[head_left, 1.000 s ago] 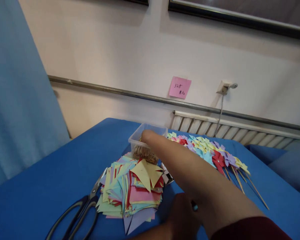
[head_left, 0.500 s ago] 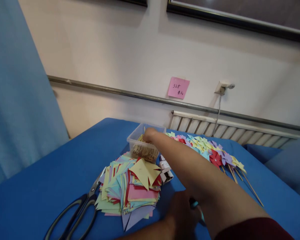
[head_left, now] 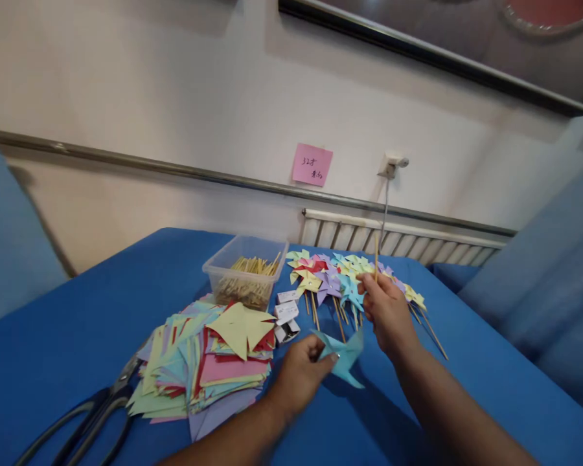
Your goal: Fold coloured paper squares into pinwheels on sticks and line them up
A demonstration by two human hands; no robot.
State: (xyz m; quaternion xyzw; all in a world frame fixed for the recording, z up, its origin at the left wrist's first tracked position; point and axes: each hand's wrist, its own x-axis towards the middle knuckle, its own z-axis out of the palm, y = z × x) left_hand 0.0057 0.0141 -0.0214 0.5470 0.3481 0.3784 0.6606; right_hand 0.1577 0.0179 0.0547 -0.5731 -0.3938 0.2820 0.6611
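Note:
Between the thumb and fingers of my left hand (head_left: 298, 375) is a light blue paper pinwheel (head_left: 347, 359) with a small shiny pin at its centre. My right hand (head_left: 386, 310) pinches a thin wooden stick (head_left: 376, 255), held upright above the table. Pinwheel and stick are apart. Behind my hands stands a clear plastic box (head_left: 245, 278) of similar sticks. Left of my left hand is a heap of cut coloured paper (head_left: 208, 369), a yellow slit piece (head_left: 240, 327) on top.
Finished pinwheels on sticks (head_left: 330, 281) lie at the back right. Small white boxes (head_left: 286, 312) sit beside the plastic box. Large scissors (head_left: 104, 401) lie at the left on the blue cloth (head_left: 116, 304). A radiator (head_left: 408, 243) and wall are behind.
My right hand has come out of the plastic box and moved right with a stick. My left hand now shows clear of the right arm, with the blue pinwheel. The view has shifted right.

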